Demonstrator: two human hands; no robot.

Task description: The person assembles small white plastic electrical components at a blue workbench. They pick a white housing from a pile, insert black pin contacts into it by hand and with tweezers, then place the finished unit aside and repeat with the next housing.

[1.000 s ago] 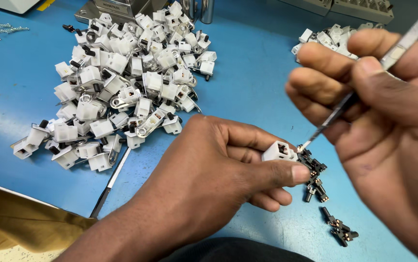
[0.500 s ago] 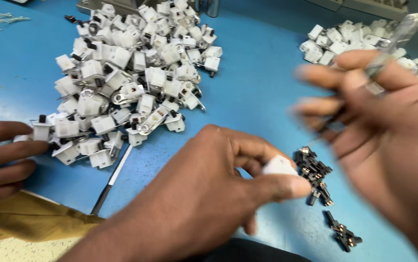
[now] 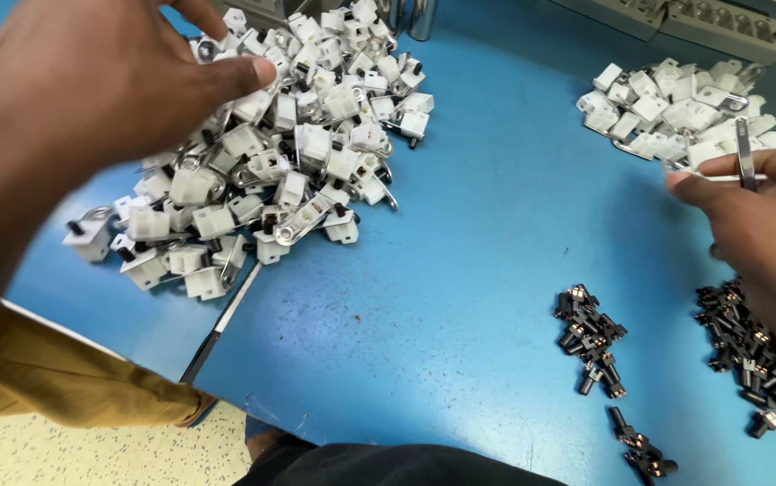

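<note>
Two heaps of white plastic parts lay on the blue counter: large heap upper left, smaller heap upper right; pieces too many to count. Left hand hovered spread open over the large heap, holding nothing visible. Right hand at right edge pinched one metal tweezers, above two clusters of small black parts.
</note>
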